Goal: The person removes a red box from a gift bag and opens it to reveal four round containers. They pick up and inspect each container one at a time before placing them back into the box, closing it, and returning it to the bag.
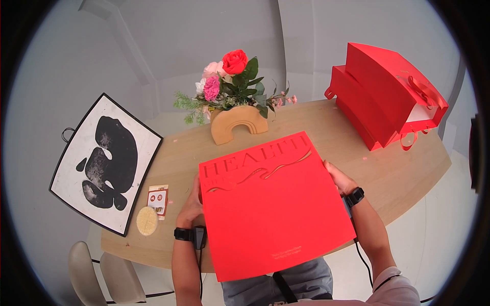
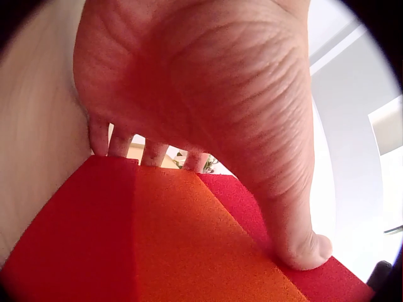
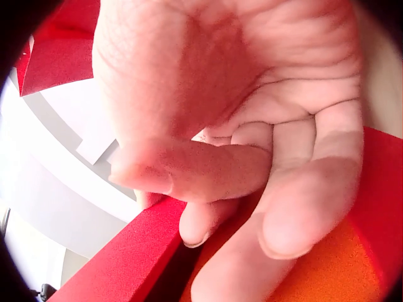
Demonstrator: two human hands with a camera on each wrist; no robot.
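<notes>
A large, flat red box (image 1: 275,204) with "HEALTH" and a wavy gold-edged ribbon line on its cover is tilted up in front of the person. The left hand (image 1: 191,206) grips its left side. In the left wrist view, that hand's thumb (image 2: 305,248) lies along one edge and the other fingers reach the opposite edge, spanning an orange-toned side wall (image 2: 182,233). At the box's right side is the right hand (image 1: 339,179). Its fingers (image 3: 296,207) curl against the side, by a dark gap under a red rim (image 3: 126,264).
A flower arrangement in an arch-shaped tan vase (image 1: 240,122) stands behind the box. Red gift bags (image 1: 377,97) with ribbon are at the right of the table (image 1: 306,115). Leftward are a framed black-and-white picture (image 1: 109,163), a small card (image 1: 158,198) and a round yellowish disc (image 1: 147,221).
</notes>
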